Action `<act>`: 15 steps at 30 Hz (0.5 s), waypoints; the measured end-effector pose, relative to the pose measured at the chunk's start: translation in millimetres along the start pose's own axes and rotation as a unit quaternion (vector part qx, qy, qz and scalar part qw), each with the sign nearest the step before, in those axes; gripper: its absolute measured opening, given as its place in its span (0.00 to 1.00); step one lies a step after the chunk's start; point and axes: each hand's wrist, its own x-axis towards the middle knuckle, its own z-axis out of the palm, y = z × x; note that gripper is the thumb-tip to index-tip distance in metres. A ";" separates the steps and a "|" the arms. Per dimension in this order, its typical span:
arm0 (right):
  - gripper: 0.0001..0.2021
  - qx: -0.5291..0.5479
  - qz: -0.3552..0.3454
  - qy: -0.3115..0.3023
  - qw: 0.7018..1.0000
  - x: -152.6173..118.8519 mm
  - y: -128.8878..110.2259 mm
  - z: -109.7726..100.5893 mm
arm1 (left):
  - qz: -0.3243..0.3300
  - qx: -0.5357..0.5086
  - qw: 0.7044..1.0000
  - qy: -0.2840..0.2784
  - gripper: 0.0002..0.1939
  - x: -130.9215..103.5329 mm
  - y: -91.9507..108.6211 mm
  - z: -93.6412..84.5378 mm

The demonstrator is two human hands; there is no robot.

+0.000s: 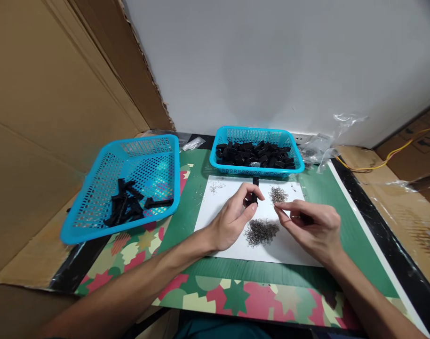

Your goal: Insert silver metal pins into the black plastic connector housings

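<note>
My left hand (236,214) is closed around a black plastic part (256,182), whose narrow end sticks up past the fingers. Just to the right, my right hand (312,226) pinches with thumb and forefinger; whatever sits between the tips is too small to make out. Both hands are over a white sheet of paper (215,235). A pile of small dark metal pieces, like tiny springs or hooks (260,232), lies between my wrists. Beyond the right fingertips is a smaller pile of brassy metal bits (278,194). A few loose wire pieces (217,187) are scattered at the sheet's far left.
A blue basket (176,174) on the left holds several long black parts (125,205). Behind the paper, another blue basket (257,130) is heaped with black pieces (253,153). Clear plastic bags (319,146) and yellow wires (387,162) lie at right. Cardboard (59,94) stands along the left.
</note>
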 end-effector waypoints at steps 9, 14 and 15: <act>0.07 -0.029 -0.060 -0.006 0.998 0.3 0.3 4.3 | -0.029 -0.113 0.993 0.007 0.31 3.8 -1.5 2.8; 0.06 -0.031 -0.069 -0.021 0.997 -1.8 3.7 5.1 | -0.049 -0.043 0.997 0.028 0.18 4.5 -3.7 2.4; 0.06 -0.033 -0.071 -0.025 0.997 -2.6 4.9 5.2 | -0.047 -0.035 0.998 0.034 0.18 4.5 -4.2 2.5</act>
